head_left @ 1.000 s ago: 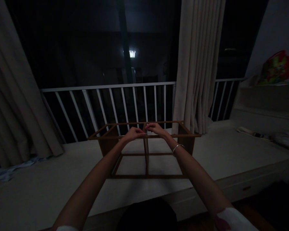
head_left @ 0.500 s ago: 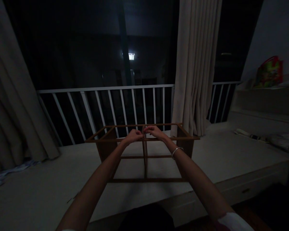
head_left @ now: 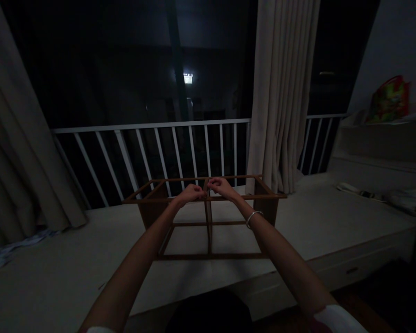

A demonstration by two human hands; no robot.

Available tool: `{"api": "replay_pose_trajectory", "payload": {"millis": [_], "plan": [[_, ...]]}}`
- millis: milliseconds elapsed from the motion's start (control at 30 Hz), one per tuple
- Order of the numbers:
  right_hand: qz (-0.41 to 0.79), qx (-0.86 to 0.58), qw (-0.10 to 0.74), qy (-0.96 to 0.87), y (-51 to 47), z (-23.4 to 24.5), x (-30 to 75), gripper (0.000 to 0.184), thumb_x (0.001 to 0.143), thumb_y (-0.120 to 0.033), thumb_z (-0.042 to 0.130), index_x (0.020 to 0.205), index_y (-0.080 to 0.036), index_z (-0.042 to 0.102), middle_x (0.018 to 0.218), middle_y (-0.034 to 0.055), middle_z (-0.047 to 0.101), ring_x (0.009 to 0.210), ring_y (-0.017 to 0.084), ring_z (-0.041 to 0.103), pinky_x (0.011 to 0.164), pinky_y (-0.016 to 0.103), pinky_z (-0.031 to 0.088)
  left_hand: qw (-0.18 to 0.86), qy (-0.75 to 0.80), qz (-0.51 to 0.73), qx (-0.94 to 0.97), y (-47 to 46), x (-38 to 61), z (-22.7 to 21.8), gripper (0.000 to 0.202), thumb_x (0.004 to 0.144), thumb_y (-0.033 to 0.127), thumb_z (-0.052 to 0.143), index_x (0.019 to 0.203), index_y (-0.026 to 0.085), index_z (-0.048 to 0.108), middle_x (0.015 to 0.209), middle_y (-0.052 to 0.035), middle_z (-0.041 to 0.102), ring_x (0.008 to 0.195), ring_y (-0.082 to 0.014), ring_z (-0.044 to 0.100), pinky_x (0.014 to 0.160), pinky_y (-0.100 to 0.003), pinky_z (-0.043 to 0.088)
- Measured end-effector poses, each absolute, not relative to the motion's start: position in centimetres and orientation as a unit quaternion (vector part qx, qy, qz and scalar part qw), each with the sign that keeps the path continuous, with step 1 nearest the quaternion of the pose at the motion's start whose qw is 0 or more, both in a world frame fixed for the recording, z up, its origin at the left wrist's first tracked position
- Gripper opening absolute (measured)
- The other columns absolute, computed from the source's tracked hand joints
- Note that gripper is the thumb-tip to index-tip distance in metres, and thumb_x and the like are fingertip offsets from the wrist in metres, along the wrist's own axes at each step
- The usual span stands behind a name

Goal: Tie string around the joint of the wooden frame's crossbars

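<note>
Fingers: left hand [head_left: 192, 193] has them bunched together, tips over the middle of the wooden frame's front upper rail. Right hand [head_left: 223, 187] has thumb and forefinger curled toward each other, slightly higher and farther back. Tips of the two hands nearly meet. Can't tell if either is clamped on something; too dark and small.

Delta: little. A second ago a thin pale line showed at the fingertips; can't make it out now. Right hand sits a touch higher against the rail than half a second ago. Same spot otherwise, so I read it as fine two-handed work at one point, not a relocation.

Wooden frame [head_left: 249, 197]: in front of the person, on the white platform [head_left: 312, 217], hasn't moved. Center divider [head_left: 208, 231] runs down just below the hands.

Farther out: bracelet [head_left: 252, 218] on right forearm, white railing [head_left: 149, 126] behind the frame, right curtain [head_left: 280, 92] beside it, strap [head_left: 357, 190] well off to the right.
</note>
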State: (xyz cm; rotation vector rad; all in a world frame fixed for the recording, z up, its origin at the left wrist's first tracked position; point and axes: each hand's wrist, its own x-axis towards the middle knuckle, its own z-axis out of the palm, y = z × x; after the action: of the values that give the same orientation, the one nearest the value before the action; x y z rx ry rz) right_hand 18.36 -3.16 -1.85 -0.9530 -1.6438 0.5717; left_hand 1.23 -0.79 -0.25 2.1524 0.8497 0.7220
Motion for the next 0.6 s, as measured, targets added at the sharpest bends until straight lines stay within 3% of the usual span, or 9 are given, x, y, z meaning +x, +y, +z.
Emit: {"api": "replay_pose_trajectory", "payload": {"millis": [167, 333, 600], "plan": [[0.268, -0.416, 0.501, -0.710, -3.32, -1.96, 18.34, 0.032, 0.065, -0.039, 0.047, 0.076, -0.010, 0.056, 0.048, -0.0009, 0.048, 0.040, 0.005, 0.040, 0.038, 0.016, 0.028, 0.363, 0.341, 0.272, 0.823, -0.80, 1.09, -0.34, 0.033, 0.054, 0.043, 0.053, 0.057, 0.011, 0.054, 0.051, 0.0011, 0.049, 0.044, -0.0051, 0.038, 0.041, -0.018, 0.023], [0.254, -0.394, 0.481, -0.741, -2.87, -2.19, 18.29, 0.030, 0.063, -0.037, 0.049, 0.072, -0.009, 0.058, 0.061, 0.0036, 0.056, 0.053, 0.008, 0.048, 0.047, 0.018, 0.036, 0.369, 0.366, 0.261, 0.813, -0.57, 0.95, -0.37, 0.037, 0.052, 0.046, 0.055, 0.061, 0.011, 0.056, 0.052, 0.0003, 0.050, 0.045, -0.0059, 0.039, 0.040, -0.018, 0.023], [0.228, -0.401, 0.445, -0.767, -2.61, -2.52, 18.34, 0.031, 0.063, -0.034, 0.051, 0.081, -0.010, 0.059, 0.071, 0.0048, 0.059, 0.063, 0.011, 0.052, 0.056, 0.020, 0.039, 0.377, 0.349, 0.252, 0.820, -0.36, 0.73, -0.30, 0.037, 0.052, 0.045, 0.057, 0.064, 0.011, 0.058, 0.053, 0.0000, 0.051, 0.046, -0.0055, 0.039, 0.041, -0.018, 0.023]]}}
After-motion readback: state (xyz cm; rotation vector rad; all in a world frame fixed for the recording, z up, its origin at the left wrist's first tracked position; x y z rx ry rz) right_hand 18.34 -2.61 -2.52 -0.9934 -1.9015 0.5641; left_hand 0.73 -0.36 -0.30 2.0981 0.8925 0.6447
